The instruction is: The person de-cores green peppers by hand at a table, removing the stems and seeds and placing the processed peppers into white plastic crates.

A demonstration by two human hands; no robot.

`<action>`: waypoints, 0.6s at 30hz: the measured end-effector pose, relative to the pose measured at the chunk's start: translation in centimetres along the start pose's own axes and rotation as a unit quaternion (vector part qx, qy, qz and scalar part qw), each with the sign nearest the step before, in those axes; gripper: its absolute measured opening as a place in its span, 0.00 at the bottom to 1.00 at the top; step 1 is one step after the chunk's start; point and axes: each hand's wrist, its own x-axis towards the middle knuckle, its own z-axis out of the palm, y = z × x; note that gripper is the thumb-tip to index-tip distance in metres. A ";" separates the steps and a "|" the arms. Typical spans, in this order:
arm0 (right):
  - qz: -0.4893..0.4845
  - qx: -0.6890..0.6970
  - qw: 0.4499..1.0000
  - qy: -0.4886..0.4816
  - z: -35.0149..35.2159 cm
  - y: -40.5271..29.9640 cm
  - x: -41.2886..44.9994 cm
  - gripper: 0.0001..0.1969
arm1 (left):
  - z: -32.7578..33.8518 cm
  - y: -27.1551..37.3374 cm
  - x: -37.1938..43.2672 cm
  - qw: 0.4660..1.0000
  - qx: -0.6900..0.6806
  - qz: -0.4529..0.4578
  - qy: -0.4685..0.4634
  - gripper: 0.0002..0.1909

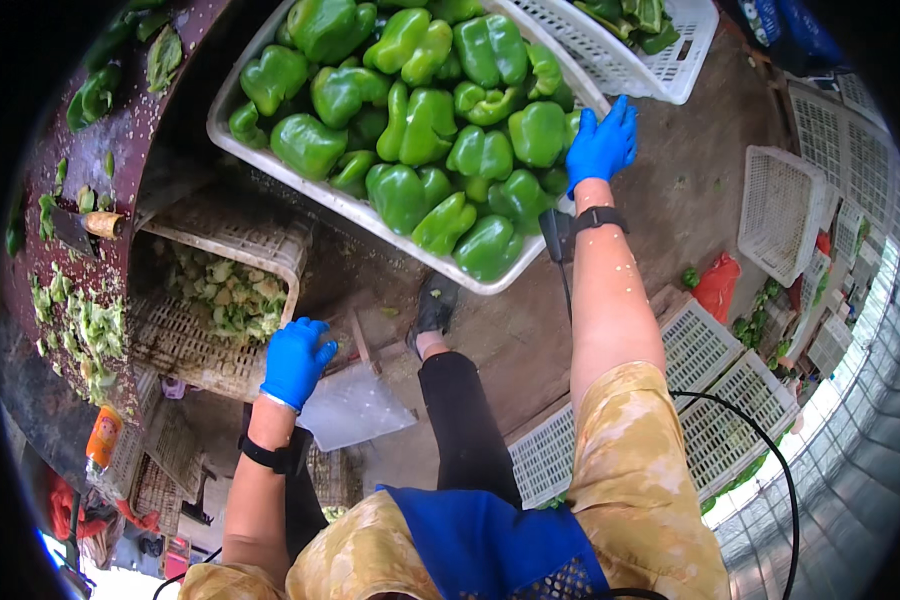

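My right hand (pixel 602 145), in a blue glove, is at the right rim of a white plastic crate (pixel 322 187) heaped with green bell peppers (pixel 420 124). Its fingers point forward; whether they grip the rim cannot be told. My left hand (pixel 297 361), also blue-gloved, hangs with bent fingers beside the corner of a dirty perforated crate (pixel 195 352) that holds pale pepper cores and scraps (pixel 232 296). Nothing shows in its palm. On the dark red table at the left lies a knife with a wooden handle (pixel 103 224), among seeds and trimmings (pixel 82 322).
A second white crate (pixel 671 75) with pepper pieces stands beyond my right hand. More white crates (pixel 780 214) stand at the right, near a red bag (pixel 718 286). A pale board (pixel 356 409) lies low near my left hand. An orange bottle (pixel 105 435) is at the left.
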 end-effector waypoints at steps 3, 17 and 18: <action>-0.021 0.017 1.000 -0.009 0.2 1.8 1.2 0.35 | 0.1 1.1 0.9 1.000 -0.012 0.001 0.010 0.13; -0.074 0.103 0.992 0.025 0.0 3.2 0.8 0.32 | -9.5 -8.0 10.8 0.954 0.130 0.026 0.269 0.09; -0.060 0.100 0.993 0.027 0.1 2.9 0.5 0.31 | -10.0 -10.0 12.4 0.953 0.207 0.004 0.222 0.10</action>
